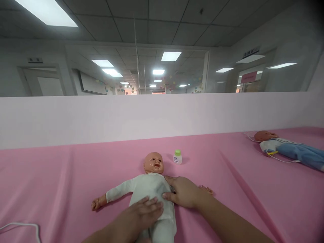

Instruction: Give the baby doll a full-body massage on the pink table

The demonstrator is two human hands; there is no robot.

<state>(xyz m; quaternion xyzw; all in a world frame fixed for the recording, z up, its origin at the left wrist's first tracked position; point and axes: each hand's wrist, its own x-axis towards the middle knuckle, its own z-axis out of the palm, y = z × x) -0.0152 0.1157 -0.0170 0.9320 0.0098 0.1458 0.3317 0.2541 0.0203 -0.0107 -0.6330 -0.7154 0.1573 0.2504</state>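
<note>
A baby doll in a white long-sleeved suit lies on its back on the pink cloth, its bare head away from me. My left hand rests flat on the doll's belly, fingers stretched out and close together. Across the doll's chest side and shoulder, on the right, lies my right hand. Its thumb touches the chest, spread from the index finger at the shoulder; the other fingers are partly hidden. Behind this hand most of the doll's arm is covered, and only its small hand shows. A small bottle with a green cap stands beside the doll's head.
Pink cloth covers the table up to a low white wall with glass above it. Another doll in white and blue lies at the far right with a white cord around it. A white cable lies at front left.
</note>
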